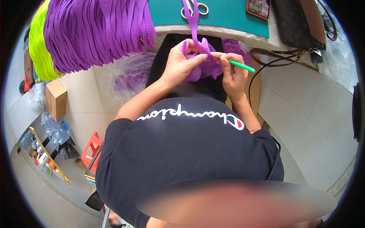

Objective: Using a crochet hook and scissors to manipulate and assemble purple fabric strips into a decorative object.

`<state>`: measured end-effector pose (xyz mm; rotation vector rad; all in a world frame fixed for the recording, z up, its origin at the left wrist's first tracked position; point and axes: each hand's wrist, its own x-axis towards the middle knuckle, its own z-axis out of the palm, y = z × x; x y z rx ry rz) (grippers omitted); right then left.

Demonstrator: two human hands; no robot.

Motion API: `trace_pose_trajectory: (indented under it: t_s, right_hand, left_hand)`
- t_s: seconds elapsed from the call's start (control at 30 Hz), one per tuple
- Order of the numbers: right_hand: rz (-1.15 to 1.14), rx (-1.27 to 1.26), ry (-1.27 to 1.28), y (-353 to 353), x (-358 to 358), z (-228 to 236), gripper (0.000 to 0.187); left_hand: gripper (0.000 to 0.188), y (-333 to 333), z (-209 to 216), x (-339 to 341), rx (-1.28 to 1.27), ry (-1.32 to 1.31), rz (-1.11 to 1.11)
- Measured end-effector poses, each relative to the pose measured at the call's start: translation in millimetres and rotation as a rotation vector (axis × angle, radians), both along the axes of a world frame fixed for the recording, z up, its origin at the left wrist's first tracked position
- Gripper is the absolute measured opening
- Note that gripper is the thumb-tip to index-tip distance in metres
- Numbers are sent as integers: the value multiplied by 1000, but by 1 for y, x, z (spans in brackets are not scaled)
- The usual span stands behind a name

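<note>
My left hand (181,62) is closed on a soft purple rubber strap (193,26), pinching it between thumb and fingers just off the table's near edge. One end of the strap runs forward onto the green tabletop (232,19), over a pair of scissors (203,8) with pale handles. More purple material bunches under this hand, above my lap. My right hand (235,78) grips a slim tool with a green handle (243,66), its thin tip against the strap beside my left fingers. The exact kind of tip is too small to tell.
A thick pile of purple straps (95,30) hangs over the table edge at left, beside yellow-green straps (40,45). A phone (258,8) and a brown handbag (298,22) lie at right. Below stand a clear plastic bag (125,76), a carton (56,99) and a red stool (91,148).
</note>
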<state>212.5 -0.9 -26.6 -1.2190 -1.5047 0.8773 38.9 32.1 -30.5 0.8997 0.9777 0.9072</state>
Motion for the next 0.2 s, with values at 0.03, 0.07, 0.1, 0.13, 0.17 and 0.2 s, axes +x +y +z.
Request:
trace_pose_trajectory:
  t_s: [0.03,0.07,0.1,0.13,0.17,0.2]
  right_hand:
    - [-15,-53,57,0,0,1,12]
    - [-29,-107,114,0,0,1,13]
    - [-29,-109,114,-1,0,0,13]
    - [-22,-119,120,-1,0,0,14]
    - [-15,-131,126,-1,0,-2,15]
    - [-13,-132,125,-1,0,-1,15]
  left_hand:
    - [22,0,0,0,-1,0,0]
    - [23,0,1,-1,-48,-15,-15]
    - [24,0,1,-1,-94,-29,-30]
    - [24,0,-1,-1,-95,-30,-29]
    - [27,-1,-6,-1,-103,-47,-62]
    - [29,-2,-9,-1,-112,-63,-94]
